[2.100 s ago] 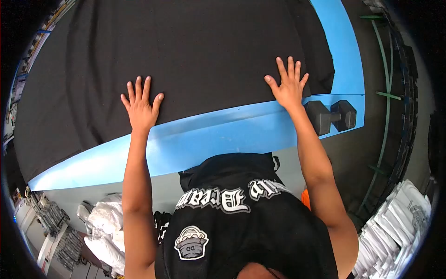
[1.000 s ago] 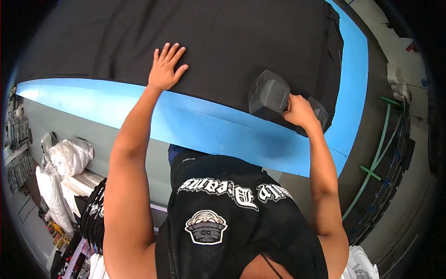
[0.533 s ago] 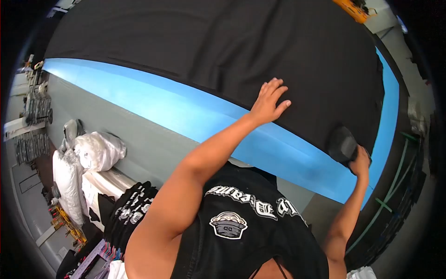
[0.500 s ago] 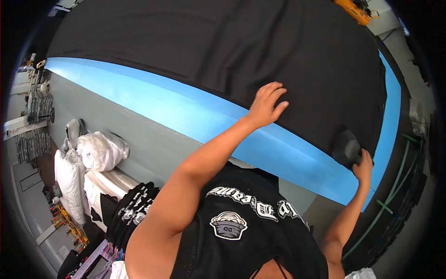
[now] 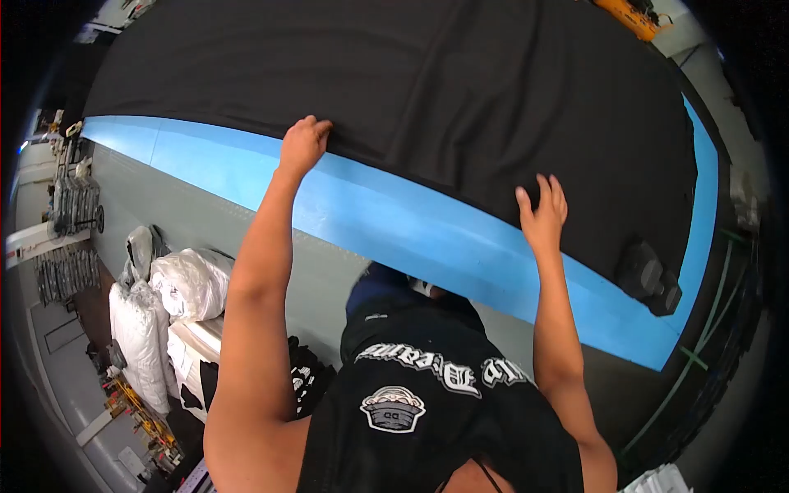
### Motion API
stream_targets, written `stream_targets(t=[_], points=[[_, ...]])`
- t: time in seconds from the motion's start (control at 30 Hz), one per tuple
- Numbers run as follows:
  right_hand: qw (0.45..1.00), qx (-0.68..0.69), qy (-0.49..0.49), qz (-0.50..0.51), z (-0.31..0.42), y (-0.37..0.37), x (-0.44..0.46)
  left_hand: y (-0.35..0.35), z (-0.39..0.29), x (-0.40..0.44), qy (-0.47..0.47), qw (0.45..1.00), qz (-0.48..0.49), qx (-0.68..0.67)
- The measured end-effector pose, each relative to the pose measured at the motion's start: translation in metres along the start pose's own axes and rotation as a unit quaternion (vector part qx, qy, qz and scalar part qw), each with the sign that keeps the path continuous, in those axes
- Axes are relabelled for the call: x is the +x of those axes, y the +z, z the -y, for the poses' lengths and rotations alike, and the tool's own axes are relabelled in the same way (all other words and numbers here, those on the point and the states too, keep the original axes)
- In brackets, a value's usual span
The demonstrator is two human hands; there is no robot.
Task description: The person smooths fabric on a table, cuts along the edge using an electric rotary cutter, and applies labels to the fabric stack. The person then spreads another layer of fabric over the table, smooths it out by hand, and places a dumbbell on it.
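Observation:
A large sheet of black fabric [image 5: 345, 66] lies over a light blue table top [image 5: 370, 205], with a few soft wrinkles near the middle. At the fabric's front edge, left of centre, my left hand [image 5: 304, 146] has its fingers curled together on the cloth; the fingertips are partly hidden. My right hand [image 5: 544, 215] rests on the fabric near the same edge, farther right, fingers spread. Near the right front corner sits a dark, blocky object [image 5: 651, 275] on the fabric, its kind unclear, apart from both hands.
White plastic-wrapped bundles [image 5: 193, 283] stand on the left beyond the table, near dark printed garments [image 5: 308, 374]. Racks of hanging items [image 5: 70, 197] are farther left. Yellow equipment [image 5: 633, 18] shows at the upper right. Grey floor [image 5: 189, 214] lies along the table's front side.
My right hand has let go of the dark blocky object and moved left onto the fabric. My left hand has shifted left along the cloth's edge, its fingers now curled.

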State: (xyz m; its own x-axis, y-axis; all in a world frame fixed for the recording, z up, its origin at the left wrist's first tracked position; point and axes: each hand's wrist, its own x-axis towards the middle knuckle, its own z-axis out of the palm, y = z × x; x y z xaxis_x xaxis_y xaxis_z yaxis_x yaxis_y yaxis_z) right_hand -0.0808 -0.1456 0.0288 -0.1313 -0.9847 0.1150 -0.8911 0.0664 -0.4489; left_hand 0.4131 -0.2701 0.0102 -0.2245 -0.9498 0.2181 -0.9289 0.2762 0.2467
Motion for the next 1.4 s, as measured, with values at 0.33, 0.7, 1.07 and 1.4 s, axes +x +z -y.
stream_targets(t=[0.33,0.7,1.07,1.4], points=[[0.973,-0.172,0.146,-0.053,0.0,0.064,0.013,-0.012,-0.028,0.047,-0.243,0.711,-0.122,-0.649],[0.969,-0.177,0.162,-0.052,0.006,0.064,0.015,-0.128,0.267,0.055,-0.279,0.692,-0.254,-0.616],[0.97,-0.177,0.166,-0.022,0.001,0.062,0.016,-0.057,0.284,0.022,-0.398,0.553,-0.211,-0.7],[0.973,-0.188,0.135,-0.005,0.006,0.05,0.029,-0.091,0.284,0.027,-0.39,0.63,-0.137,-0.658]])
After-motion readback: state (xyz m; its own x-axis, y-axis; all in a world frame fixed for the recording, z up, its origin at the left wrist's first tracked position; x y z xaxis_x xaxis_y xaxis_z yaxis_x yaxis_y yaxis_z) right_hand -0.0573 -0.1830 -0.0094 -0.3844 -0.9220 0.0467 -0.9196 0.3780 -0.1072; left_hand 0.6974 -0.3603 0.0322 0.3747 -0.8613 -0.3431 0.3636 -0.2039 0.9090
